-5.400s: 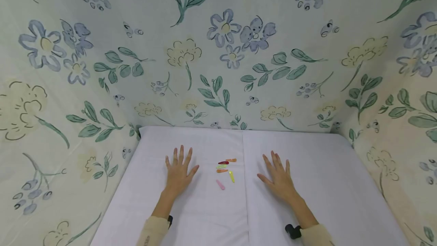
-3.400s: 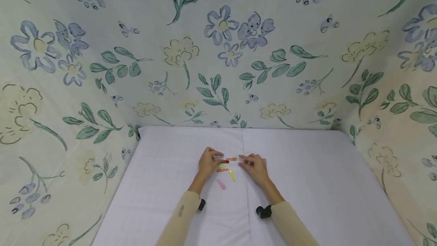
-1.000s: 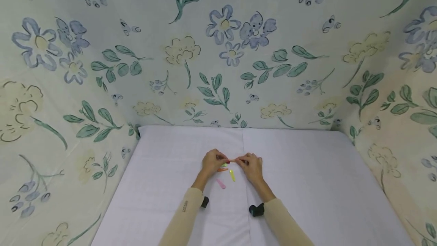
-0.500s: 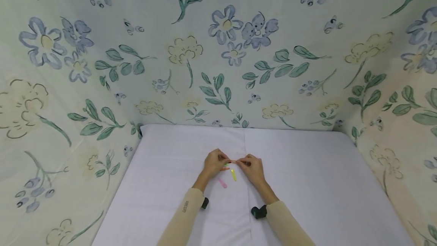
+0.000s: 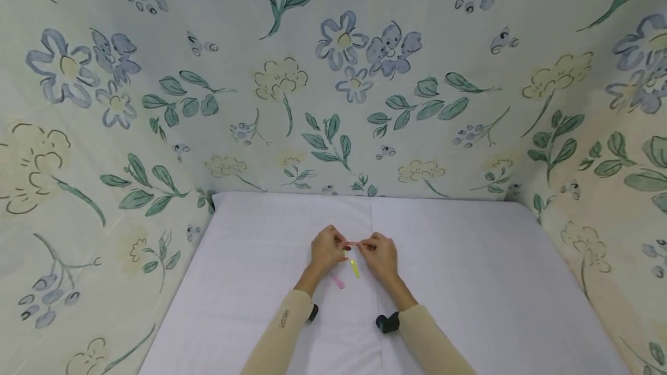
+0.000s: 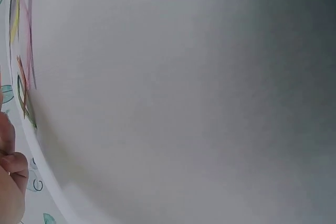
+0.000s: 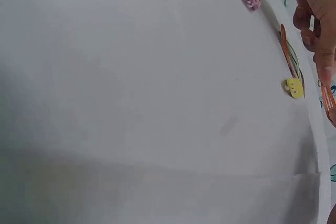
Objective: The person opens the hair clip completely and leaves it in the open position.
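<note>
An orange snap hair clip is stretched between my two hands, raised off the cloth in the right wrist view. My left hand pinches its left end between thumb and finger. The right hand pinches the other end. A dark red clip shows by the left fingertips. Below that hand, a second orange clip and a green clip lie close together, partly hidden in the head view. A yellow clip and a pink clip lie nearer to me.
White cloth covers the table, with a crease running front to back near its middle. A flowered curtain rises behind the far edge and along both sides. Each wrist wears a black camera mount.
From lying spread apart on the cloth, both hands have come together over the clips and taken hold of the orange one. Over the last second they have moved only slightly.
</note>
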### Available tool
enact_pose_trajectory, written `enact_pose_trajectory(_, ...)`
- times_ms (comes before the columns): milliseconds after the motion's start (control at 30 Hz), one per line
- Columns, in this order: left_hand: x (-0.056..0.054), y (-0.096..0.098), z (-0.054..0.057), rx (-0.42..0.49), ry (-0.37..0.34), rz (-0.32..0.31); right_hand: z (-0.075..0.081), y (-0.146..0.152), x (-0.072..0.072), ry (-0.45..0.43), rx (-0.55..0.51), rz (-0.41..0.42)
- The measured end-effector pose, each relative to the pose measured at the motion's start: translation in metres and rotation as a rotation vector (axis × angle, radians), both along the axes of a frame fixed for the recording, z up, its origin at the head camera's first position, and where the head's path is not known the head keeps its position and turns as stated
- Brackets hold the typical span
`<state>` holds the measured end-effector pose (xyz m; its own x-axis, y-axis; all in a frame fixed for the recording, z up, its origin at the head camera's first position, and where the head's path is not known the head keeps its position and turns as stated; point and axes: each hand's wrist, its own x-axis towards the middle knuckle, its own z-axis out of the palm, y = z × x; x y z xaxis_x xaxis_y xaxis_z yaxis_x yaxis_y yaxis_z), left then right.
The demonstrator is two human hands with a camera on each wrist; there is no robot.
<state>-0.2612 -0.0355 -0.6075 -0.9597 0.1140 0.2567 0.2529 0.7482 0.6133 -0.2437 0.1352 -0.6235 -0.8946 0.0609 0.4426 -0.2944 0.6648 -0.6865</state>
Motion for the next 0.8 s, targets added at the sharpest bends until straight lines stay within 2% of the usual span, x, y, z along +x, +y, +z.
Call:
enact_pose_trajectory(167, 0.000, 0.001, 0.003, -0.031, 0.021, -0.004, -0.001, -0.002, -0.001, 0.025, -0.025, -0.017)
enact_pose_trajectory(267, -0.002, -0.001, 0.005, -0.039, 0.018, -0.014, -0.002, -0.003, -0.002, 0.007, -0.054, -0.009)
enact_pose_trajectory(500, -0.006, -0.010, 0.006, -0.139, 0.042, -0.066, -0.005, -0.003, -0.004, -0.056, -0.131, 0.049)
enact_pose_trajectory(800, -0.008, -0.014, 0.000, -0.053, -0.022, -0.084, -0.007, -0.003, -0.009, -0.084, -0.160, 0.097)
